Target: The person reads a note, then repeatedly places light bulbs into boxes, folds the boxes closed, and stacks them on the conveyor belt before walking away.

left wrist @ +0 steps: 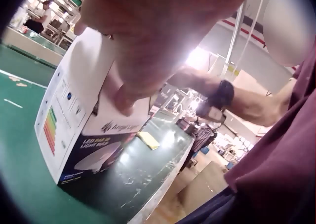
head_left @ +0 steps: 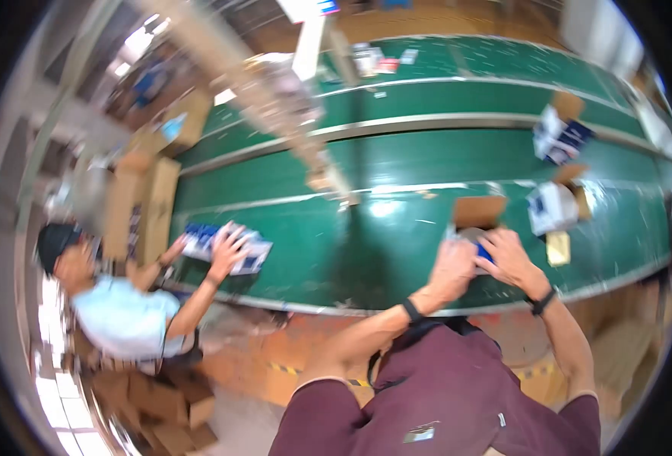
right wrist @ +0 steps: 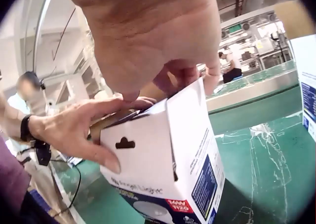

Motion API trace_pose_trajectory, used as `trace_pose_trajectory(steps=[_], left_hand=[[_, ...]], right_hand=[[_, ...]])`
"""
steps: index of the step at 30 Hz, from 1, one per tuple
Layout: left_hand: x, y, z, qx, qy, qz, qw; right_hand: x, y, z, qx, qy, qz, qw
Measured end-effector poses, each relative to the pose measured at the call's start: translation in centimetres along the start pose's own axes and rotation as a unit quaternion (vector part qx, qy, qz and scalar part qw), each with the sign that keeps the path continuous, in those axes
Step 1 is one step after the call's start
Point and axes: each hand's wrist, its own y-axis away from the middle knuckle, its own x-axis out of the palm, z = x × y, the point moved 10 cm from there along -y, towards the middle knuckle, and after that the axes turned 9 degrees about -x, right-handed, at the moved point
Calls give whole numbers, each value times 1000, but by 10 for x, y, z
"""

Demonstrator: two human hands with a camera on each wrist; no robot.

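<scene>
A white and dark blue LED light bulb box (right wrist: 148,177) stands on the green bench (head_left: 298,266) in front of the person, its top open and a brown cardboard flap (head_left: 479,209) raised at the back. At its upper edge the left hand (right wrist: 79,130) grips the box, thumb against the front panel and fingers over the top. The right hand (right wrist: 153,41) bends down over the opening, fingers curled at the side edge of the box. The right hand hides part of the inside.
Two more open boxes (head_left: 555,209) (head_left: 562,140) stand to the right, with a yellowish pad (head_left: 558,248) by the nearer one. At the left, another person (head_left: 123,304) handles a blue and white box (head_left: 248,254). Cartons (head_left: 157,410) lie on the floor.
</scene>
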Motion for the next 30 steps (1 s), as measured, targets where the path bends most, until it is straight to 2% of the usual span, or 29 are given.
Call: trace_pose_trajectory(steps=[1, 2, 3, 4, 6, 7, 8, 10, 13, 14, 15, 16, 18, 19, 20, 21, 22, 23, 24, 25, 26, 27, 28, 30], left_hand=[[-4, 3, -3, 5, -10, -8, 1000], [5, 3, -2, 9, -49, 36, 998], [10, 4, -1, 6, -59, 36, 998], [13, 4, -3, 11, -63, 40, 997], [16, 1, -8, 8, -94, 68, 993], [18, 2, -9, 5, -109, 85, 990], [27, 4, -7, 1, -99, 121, 988], [48, 4, -2, 4, -79, 192, 978], [44, 2, 9, -3, -46, 190, 981], [28, 2, 6, 24, -72, 147, 986], [12, 7, 3, 53, -95, 106, 988], [-1, 15, -3, 87, -113, 68, 987], [14, 19, 0, 55, -125, 138, 981], [5, 13, -3, 30, -119, 153, 980], [22, 13, 4, 14, -129, 205, 970], [19, 10, 8, 16, -98, 120, 988], [20, 14, 5, 34, -165, 89, 982], [2, 7, 0, 31, -114, 140, 983], [-18, 5, 3, 9, -48, 68, 996], [-37, 10, 7, -29, 0, 3, 1000], [-40, 18, 16, -53, 14, -32, 998], [-28, 25, 25, -73, 59, -11, 996], [-14, 29, 26, -66, 92, 11, 994], [4, 38, 23, -28, 153, 54, 986]], right_hand=[[-8, -3, 11, -26, -17, 35, 999], [-17, -4, 18, -43, -27, 70, 996], [-15, -2, 21, -56, -7, 82, 995], [-14, 5, 22, -59, 16, 96, 994], [7, 15, 11, -26, 9, 69, 997], [15, 16, 7, -21, -7, 93, 995], [23, 20, 3, -15, -25, 119, 992], [37, 23, 3, -42, -22, 113, 992], [27, 28, 7, -51, -24, 81, 995], [21, 27, 12, -48, -29, 69, 996], [18, 30, 10, -4, -38, 78, 996], [21, 27, 15, -23, -24, 84, 996], [34, 31, 12, -26, 1, 113, 993], [-1, 13, 35, -59, -2, -13, 998], [2, 11, 32, -60, -46, -15, 997], [8, 14, 29, -51, -48, 46, 996], [13, 21, 26, -43, -49, 106, 992], [-11, 20, 26, -64, -114, 13, 991], [-35, 29, 25, -93, -172, -86, 977], [-49, 44, -3, 14, -211, -154, 965], [-56, 61, -28, 116, -249, -225, 935], [-45, 76, -55, 187, -270, -236, 915], [-12, 79, -73, 228, -369, -206, 877], [71, 79, -85, 303, -554, -143, 763]])
